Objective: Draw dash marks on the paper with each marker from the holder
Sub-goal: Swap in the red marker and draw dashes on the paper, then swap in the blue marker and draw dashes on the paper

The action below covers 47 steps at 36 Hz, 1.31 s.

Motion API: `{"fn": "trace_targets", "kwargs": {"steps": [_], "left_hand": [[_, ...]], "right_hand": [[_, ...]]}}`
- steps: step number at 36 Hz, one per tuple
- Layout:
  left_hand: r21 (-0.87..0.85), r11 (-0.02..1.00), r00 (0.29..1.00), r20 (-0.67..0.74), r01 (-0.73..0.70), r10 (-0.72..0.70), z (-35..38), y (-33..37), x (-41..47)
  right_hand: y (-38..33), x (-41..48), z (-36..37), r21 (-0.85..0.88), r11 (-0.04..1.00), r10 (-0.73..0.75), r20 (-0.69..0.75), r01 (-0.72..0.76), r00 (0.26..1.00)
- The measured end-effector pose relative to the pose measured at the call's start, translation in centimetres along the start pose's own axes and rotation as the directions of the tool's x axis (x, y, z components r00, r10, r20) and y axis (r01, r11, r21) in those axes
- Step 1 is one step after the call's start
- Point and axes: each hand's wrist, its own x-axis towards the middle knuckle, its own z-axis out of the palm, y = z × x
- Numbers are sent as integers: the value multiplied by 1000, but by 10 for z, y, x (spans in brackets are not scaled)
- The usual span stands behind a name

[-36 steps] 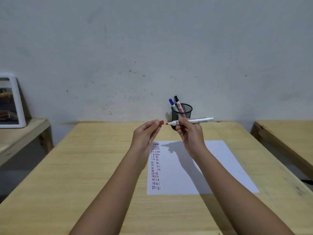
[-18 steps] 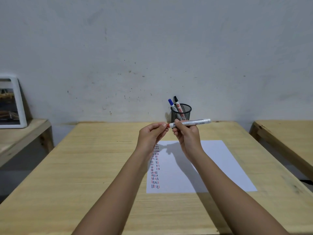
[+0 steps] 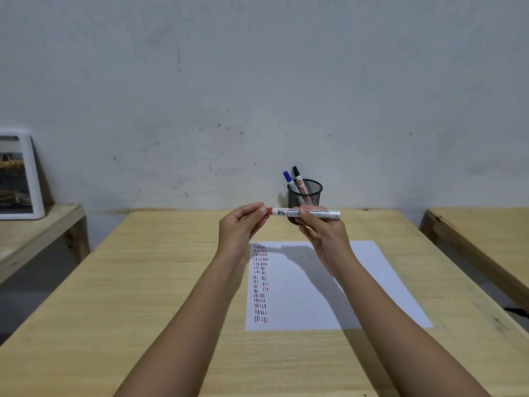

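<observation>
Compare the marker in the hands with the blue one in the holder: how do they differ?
The red marker lies level in the air, its barrel held by the right hand, its cap end pinched by the left hand. The blue marker leans in the mesh holder, cap up, untouched. Their caps differ: red against blue. Both have white barrels.

You see a light wooden table (image 3: 160, 282) with visible grain. It stands against a pale grey plaster wall (image 3: 257, 81) that has small dark specks and scuffs. At your left, a lower wooden bench (image 3: 34, 233) carries a white-framed picture (image 3: 20, 176), which leans on the wall. At your right, the edge of another light wooden table (image 3: 481, 233) stands apart.
</observation>
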Motion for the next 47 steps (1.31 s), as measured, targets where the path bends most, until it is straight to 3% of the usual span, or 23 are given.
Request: {"fn": "trace_targets", "kwargs": {"steps": [5,8,12,15,22,26,29,34,40,47], "left_hand": [[20,999,999,-15,-27,28,6,7,9],[130,989,997,24,-75,72,13,13,16],[277,950,988,84,-148,129,26,19,27],[374,906,974,173,-200,144,38,21,36],[491,830,954,257,-265,152,51,15,62],[598,759,964,217,-257,155,46,-2,79],[682,703,975,209,-200,74,40,-23,96],[765,618,971,239,-182,-9,40,-54,117],[708,673,956,293,-215,-3,46,-77,133],[655,727,953,303,-205,-4,47,-92,146]], "right_hand": [[-13,0,-17,-122,991,67,136,-51,988],[-21,4,-24,-274,961,79,177,-28,981],[-32,14,-23,-602,796,62,193,69,979],[-34,25,-17,-698,700,35,244,151,969],[-38,50,-16,-760,611,-27,259,221,965],[-48,73,-23,-754,600,-221,167,269,961],[-58,94,-24,-717,626,-351,92,307,932],[-61,128,-26,-727,596,-455,44,341,889],[-36,158,-34,-806,517,-315,134,289,940],[-19,170,-33,-914,319,-63,245,252,967]]}}
